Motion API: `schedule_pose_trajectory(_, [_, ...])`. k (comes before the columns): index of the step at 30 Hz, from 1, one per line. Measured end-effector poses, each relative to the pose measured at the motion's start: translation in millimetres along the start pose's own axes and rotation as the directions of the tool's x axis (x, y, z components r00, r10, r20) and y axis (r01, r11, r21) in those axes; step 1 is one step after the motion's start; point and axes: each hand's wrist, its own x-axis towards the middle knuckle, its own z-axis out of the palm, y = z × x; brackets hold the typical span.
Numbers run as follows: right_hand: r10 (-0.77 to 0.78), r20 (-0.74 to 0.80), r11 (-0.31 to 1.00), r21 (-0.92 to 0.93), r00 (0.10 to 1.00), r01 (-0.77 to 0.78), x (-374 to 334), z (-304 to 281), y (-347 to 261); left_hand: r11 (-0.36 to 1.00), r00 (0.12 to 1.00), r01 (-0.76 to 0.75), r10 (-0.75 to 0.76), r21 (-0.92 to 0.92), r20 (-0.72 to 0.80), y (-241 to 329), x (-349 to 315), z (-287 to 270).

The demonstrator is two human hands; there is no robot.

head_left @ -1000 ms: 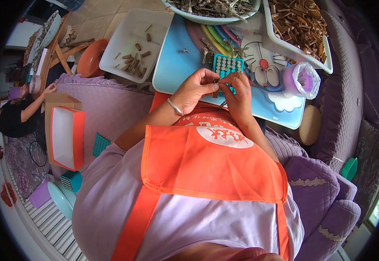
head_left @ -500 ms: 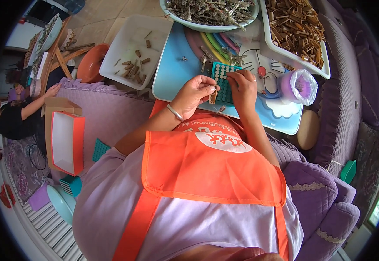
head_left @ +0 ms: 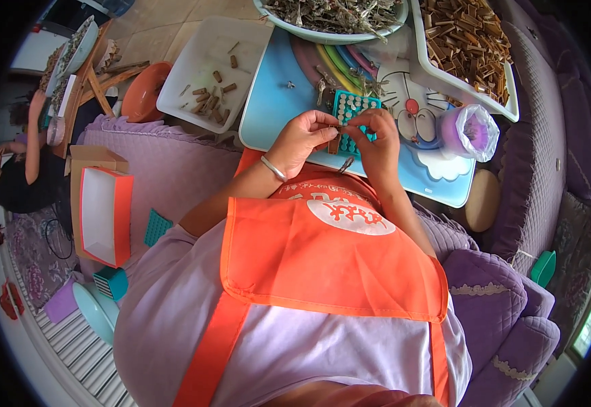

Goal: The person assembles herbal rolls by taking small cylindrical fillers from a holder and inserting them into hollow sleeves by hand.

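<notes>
My left hand [head_left: 302,141] pinches a small brown wooden piece [head_left: 334,145], partly covered by the fingers, above the table's near side. Right against it, the fingertips of my right hand [head_left: 377,136] are closed at the top of the piece; what they hold is too small and hidden to make out. Both hands meet in front of a teal tray [head_left: 339,102] with rows of round cells, some filled with pale discs. My right hand covers part of that tray. A small dried sprig [head_left: 346,165] lies by the table's near edge.
A basin [head_left: 288,26] of dried plant bits and a white bin [head_left: 417,71] of brown wooden pieces stand at the back. A translucent tub [head_left: 176,102] holds several brown pieces. A bag-lined purple container [head_left: 468,133] stands right. Another person [head_left: 21,173] sits far left.
My right hand has left the teal tray's discs and come left to meet my left hand at the wooden piece. The other person has raised an arm.
</notes>
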Motion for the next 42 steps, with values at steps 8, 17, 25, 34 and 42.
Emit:
schedule_pose_trajectory(8, [-0.179, 0.154, 0.978, -0.082, 0.972, 0.194, -7, -11, -6, 0.986, 0.999, -0.046, 0.043, 0.159, 0.024, 0, -5, 8])
schedule_pose_trajectory(17, [0.134, 0.011, 0.991, 0.012, 0.991, -0.135, -10, -23, 6, 0.993, 0.997, -0.031, 0.022, 0.116, 0.078, 0, -2, 9])
schedule_pose_trajectory(25, [-0.064, -0.033, 0.819, -0.573, 0.997, 0.033, -2, -23, 31, 0.998, 0.997, 0.035, -0.039, 0.057, 0.064, -2, 1, 7])
schedule_pose_trajectory(34, [-0.054, 0.076, 0.729, -0.678, 0.996, 0.091, 5, -21, 27, 0.999, 0.997, 0.041, -0.040, -0.011, 0.067, -3, -1, 8])
schedule_pose_trajectory(42, [0.003, -0.007, 0.956, -0.293, 1.000, -0.005, -11, -16, 10, 0.999, 0.999, 0.037, -0.038, 0.030, 0.024, -7, -4, 10])
